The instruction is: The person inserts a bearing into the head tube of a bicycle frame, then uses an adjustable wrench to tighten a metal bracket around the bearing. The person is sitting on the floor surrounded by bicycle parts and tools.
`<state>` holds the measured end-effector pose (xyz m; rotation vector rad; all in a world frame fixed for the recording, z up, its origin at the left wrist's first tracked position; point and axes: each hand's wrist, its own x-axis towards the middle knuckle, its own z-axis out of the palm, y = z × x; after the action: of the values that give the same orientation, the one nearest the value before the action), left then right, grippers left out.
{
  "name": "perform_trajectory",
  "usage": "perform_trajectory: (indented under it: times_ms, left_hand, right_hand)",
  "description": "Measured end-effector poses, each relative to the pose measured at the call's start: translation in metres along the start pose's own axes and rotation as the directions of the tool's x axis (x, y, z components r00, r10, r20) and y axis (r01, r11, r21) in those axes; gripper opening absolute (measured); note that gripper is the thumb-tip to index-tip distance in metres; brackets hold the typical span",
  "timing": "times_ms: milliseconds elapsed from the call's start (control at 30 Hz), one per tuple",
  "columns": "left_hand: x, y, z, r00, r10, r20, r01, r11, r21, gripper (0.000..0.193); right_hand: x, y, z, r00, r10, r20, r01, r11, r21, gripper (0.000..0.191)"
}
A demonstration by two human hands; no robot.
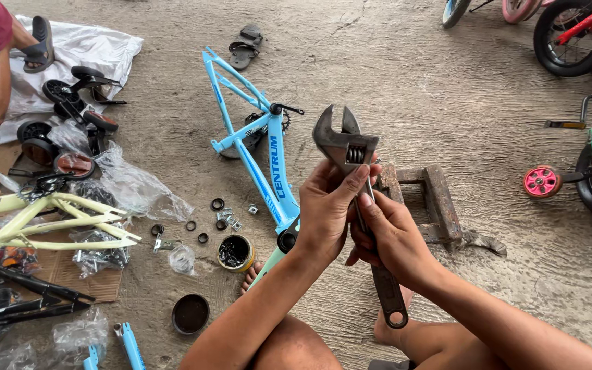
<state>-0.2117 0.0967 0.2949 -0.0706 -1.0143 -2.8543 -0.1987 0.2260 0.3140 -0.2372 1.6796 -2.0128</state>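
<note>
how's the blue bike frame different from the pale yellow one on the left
The blue frame lies on the bare concrete floor; the pale yellow frame rests partly on cardboard among plastic bags. The blue frame is bright sky blue and lies near the middle, close to the hands; the yellow one sits at the left edge, partly cut off. Both lie flat, without wheels.

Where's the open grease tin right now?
In the head view, the open grease tin stands on the concrete floor left of centre, beside the left hand's forearm, just below the loose washers and nuts.
</note>
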Motion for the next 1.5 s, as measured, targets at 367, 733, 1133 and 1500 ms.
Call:
perform_trajectory:
  times_ms: [367,733,1133,1500]
  left_hand:
    - [-0.002,0.008,0.006,1.000,0.008,0.008,-0.008,0.998,-0.056,0.017]
    - [-0.003,0.014,0.009,0.999,0.029,0.015,-0.029,1.000,-0.007,0.025]
    - [-0.007,0.019,0.010,0.999,0.024,0.042,-0.025,0.999,0.026,0.027]
    - [-0.032,0.055,0.047,0.968,0.083,0.237,-0.134,0.968,0.211,0.032]
  right_hand:
    - [0.000,0.002,-0.002,1.000,-0.017,0.002,0.018,0.999,-0.027,0.032]
    - [-0.002,0.000,-0.001,1.000,-0.021,0.008,0.021,0.999,-0.048,0.033]
    - [-0.005,-0.003,0.001,0.996,-0.085,0.019,0.087,0.993,-0.074,0.031]
    - [-0.035,-0.019,0.004,0.958,-0.274,0.082,0.280,0.958,-0.069,0.033]
